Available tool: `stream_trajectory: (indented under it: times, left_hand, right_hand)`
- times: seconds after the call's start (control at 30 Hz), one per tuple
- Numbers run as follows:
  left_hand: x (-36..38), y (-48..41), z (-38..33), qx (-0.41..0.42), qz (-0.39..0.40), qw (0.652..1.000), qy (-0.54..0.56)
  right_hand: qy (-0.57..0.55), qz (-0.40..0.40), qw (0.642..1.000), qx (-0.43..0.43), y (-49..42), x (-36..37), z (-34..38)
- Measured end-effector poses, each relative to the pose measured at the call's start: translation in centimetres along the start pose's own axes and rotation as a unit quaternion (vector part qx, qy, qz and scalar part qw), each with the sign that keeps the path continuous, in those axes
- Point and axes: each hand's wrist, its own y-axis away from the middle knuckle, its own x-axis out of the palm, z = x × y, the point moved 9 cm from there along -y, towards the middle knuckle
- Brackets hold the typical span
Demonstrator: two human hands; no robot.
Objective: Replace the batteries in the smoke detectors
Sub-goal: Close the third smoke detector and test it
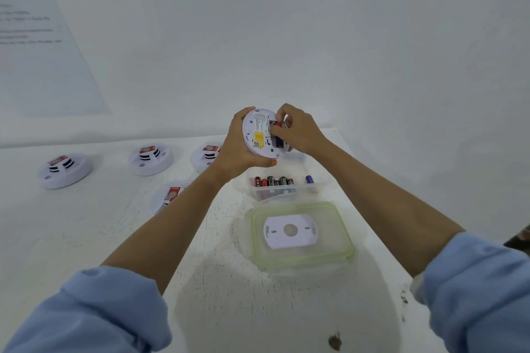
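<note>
While my left hand (238, 152) grips the round white plastic smoke detector (258, 135) above the white worktop (223, 281), its back toward me, my right hand (299, 130) pinches a purple-and-red battery (277, 139) in its compartment. At 6 o'clock beneath sit a clear plastic tub of batteries (282, 186), then a green-rimmed lid (304, 205) bearing a white mounting plate (275, 238). Four more white detectors (64, 170) lie toward 8 o'clock.

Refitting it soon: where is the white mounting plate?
Head view: the mounting plate lies on the green-rimmed lid, right of centre, just nearer the camera than the battery box.
</note>
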Motion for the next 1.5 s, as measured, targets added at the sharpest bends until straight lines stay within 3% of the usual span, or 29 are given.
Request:
stream_trajectory:
  times: [0.23,0.37,0.47,0.5,0.57,0.63,0.7,0.8,0.93,1.0,1.1,1.27,1.5]
  left_hand:
    - [0.1,-0.1,0.1,0.001,0.0,1.0,0.008]
    - [-0.4,-0.4,0.2,-0.007,-0.012,1.0,0.025]
    - [-1.2,-0.4,0.7,-0.011,-0.019,1.0,0.013]
    - [-1.6,-0.4,0.9,-0.014,-0.022,1.0,0.011]
    - [-2.0,-0.3,1.4,-0.016,-0.029,0.999,0.009]
    - [-2.3,-0.4,1.6,-0.017,-0.037,0.999,0.008]
    - [-2.5,-0.6,1.7,-0.019,-0.039,0.999,0.005]
    - [-2.9,-1.1,1.9,-0.021,-0.043,0.999,0.0]
    - [-3.4,-2.0,2.5,-0.023,-0.049,0.999,0.001]
    - [-3.4,-2.5,3.1,-0.031,-0.047,0.998,0.005]
    - [-3.5,-2.9,3.8,-0.041,-0.046,0.998,0.014]
    - [-3.4,-3.2,4.4,-0.042,-0.045,0.998,0.016]
    - [-3.6,-3.2,4.5,-0.041,-0.046,0.998,0.005]
  right_hand:
    - [0.085,-0.048,0.993,-0.06,-0.1,-0.7,0.9]
    - [-0.019,-0.142,0.988,-0.064,0.5,-2.3,1.2]
    - [-0.094,-0.21,0.973,0.02,0.3,-5.0,-1.0]
    - [-0.05,-0.171,0.982,0.056,-0.1,-4.9,-1.7]
    - [0.142,0.011,0.981,0.131,-0.4,-2.5,-3.6]
    - [0.294,0.166,0.924,0.18,0.9,0.2,-5.6]
    - [0.303,0.236,0.9,0.207,1.7,2.0,-7.0]
    - [0.304,0.226,0.905,0.194,0.1,1.8,-6.9]
    - [0.319,0.087,0.937,0.114,-5.1,0.5,-6.0]
    - [0.349,0.115,0.926,0.09,-6.3,1.9,-6.4]
    - [0.421,0.211,0.877,0.096,-6.9,4.4,-8.3]
    - [0.47,0.262,0.84,0.073,-7.4,5.8,-9.3]
    - [0.328,0.26,0.905,0.075,-7.9,6.2,-9.8]
